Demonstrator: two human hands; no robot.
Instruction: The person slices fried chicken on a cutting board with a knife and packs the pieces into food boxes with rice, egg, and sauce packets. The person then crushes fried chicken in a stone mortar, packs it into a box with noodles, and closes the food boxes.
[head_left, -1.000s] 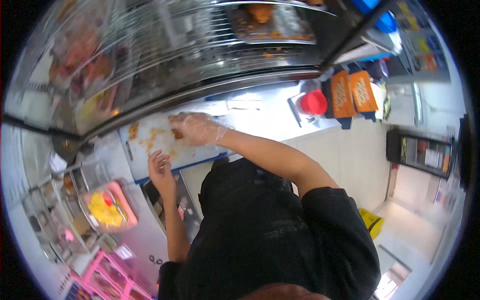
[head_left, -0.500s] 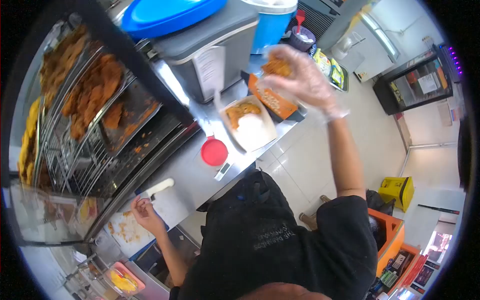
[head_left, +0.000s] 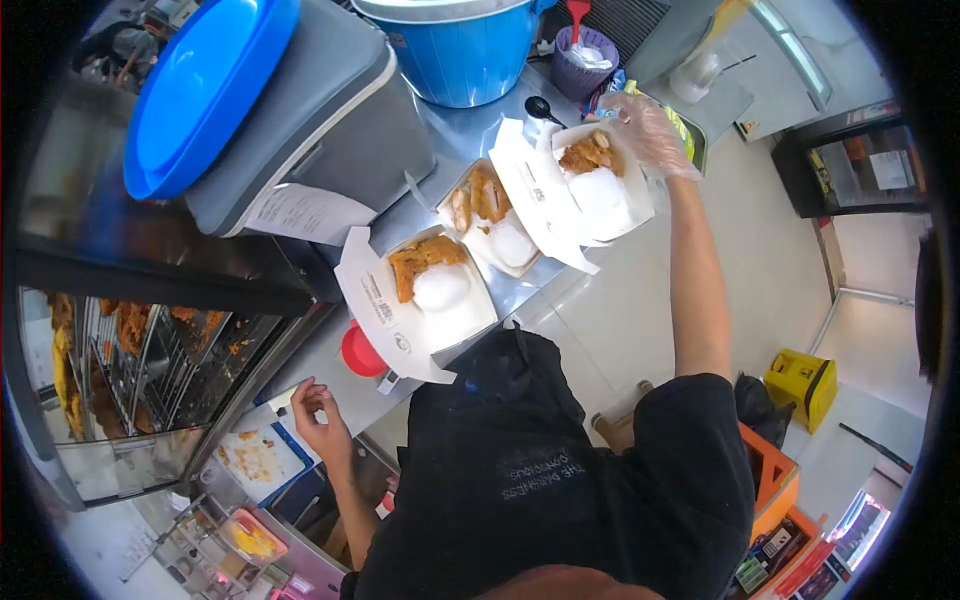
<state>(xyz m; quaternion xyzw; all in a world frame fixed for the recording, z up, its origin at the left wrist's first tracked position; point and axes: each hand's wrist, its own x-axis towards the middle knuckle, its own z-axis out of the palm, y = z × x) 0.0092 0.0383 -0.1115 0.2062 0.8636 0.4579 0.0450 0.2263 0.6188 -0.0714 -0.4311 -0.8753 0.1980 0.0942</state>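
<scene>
Right hand (head_left: 645, 130) in clear plastic glove: at far-right corner of open white cardboard box (head_left: 640, 202), fingers part-bent; couldn't tell if they gripped anything. Bare left hand (head_left: 322, 425): loosely curled, half-open, no object visible, over near-left counter edge. Under the right hand, brown crispy fried pieces (head_left: 590, 153) lay in that box, far side of a white rice mound (head_left: 600, 192). Two more filled boxes sat left, lids up. Step looked like portioning fried pieces; next move called for clearing the box walls without tipping it. Far: shiny blue plastic bucket (head_left: 465, 60).
</scene>
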